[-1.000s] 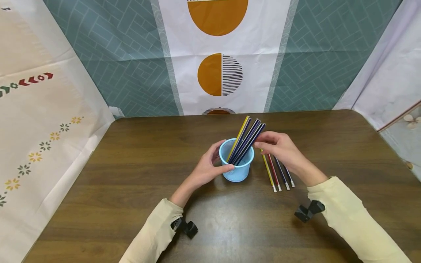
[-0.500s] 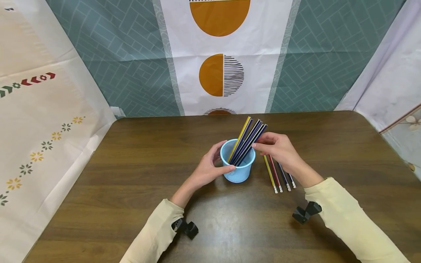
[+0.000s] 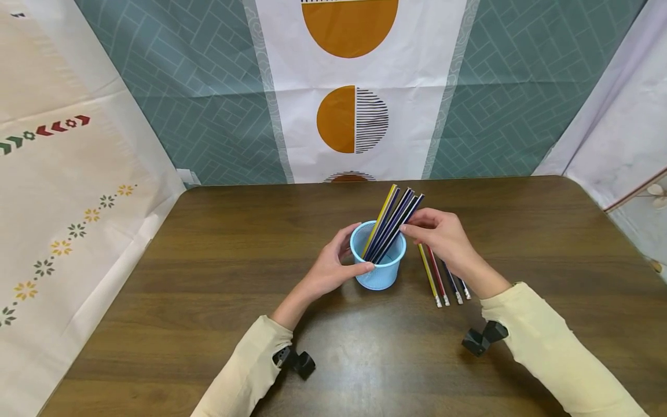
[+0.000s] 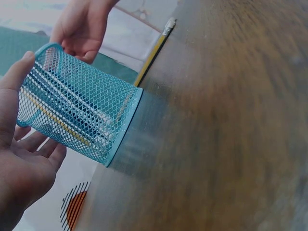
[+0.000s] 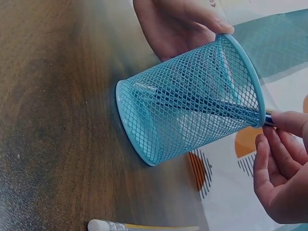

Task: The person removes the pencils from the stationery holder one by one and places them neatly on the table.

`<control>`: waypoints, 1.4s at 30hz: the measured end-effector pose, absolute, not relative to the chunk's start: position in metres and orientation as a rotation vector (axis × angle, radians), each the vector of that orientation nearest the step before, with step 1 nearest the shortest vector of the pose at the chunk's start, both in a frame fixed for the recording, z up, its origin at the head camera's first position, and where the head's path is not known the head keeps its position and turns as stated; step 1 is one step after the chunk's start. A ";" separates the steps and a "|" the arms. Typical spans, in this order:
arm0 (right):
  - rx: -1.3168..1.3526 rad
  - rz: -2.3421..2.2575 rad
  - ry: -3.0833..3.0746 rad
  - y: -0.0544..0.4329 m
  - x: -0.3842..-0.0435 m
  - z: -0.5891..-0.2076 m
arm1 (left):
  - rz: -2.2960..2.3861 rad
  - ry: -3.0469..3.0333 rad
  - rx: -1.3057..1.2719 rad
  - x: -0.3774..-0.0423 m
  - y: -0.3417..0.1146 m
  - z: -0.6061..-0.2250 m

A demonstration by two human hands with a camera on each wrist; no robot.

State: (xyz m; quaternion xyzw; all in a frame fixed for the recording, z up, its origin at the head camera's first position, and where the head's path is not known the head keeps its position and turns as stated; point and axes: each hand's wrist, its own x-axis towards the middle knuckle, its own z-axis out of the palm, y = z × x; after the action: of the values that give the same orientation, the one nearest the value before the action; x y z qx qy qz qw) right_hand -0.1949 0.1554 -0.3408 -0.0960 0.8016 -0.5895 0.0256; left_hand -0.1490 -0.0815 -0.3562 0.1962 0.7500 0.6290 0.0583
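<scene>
A light blue mesh pencil cup [image 3: 376,279] stands on the wooden table in front of me. My left hand [image 3: 333,263] grips it from the left, thumb at the near rim and fingers round the far side. Several pencils [image 3: 389,223], dark blue ones and a yellow one, lean to the right inside the cup. At the right rim, my right hand [image 3: 440,234] pinches the rightmost dark pencil between thumb and fingers. In the right wrist view, that hand [image 5: 284,173] holds the shaft just outside the rim, with the pencil's lower part inside the mesh.
Right of the cup, several pencils lie side by side on the table [image 3: 234,255], erasers towards me, including a yellow pencil [image 3: 430,275] and a red pencil [image 3: 439,275]. My right hand partly covers them. A patterned cloth [image 3: 224,116] hangs behind the table's far edge.
My right fingertips have shifted slightly left, closer in against the leaning pencils. My left hand keeps its grip on the cup. The head view has drifted a little.
</scene>
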 end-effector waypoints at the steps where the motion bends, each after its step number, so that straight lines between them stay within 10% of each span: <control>1: -0.297 -1.826 2.478 0.155 -0.195 -0.340 | 1.909 2.271 0.599 -0.149 -0.082 -0.356; 42: -0.497 -1.810 2.537 0.157 -0.185 -0.327 | 1.919 2.308 0.607 -0.163 -0.084 -0.386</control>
State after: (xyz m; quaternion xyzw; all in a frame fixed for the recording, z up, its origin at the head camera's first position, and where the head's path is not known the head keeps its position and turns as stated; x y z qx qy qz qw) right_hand -0.1855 0.1570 -0.3272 -0.1576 0.8038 -0.5736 -0.0074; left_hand -0.1633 -0.0838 -0.3861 0.1981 0.7531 0.6261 0.0396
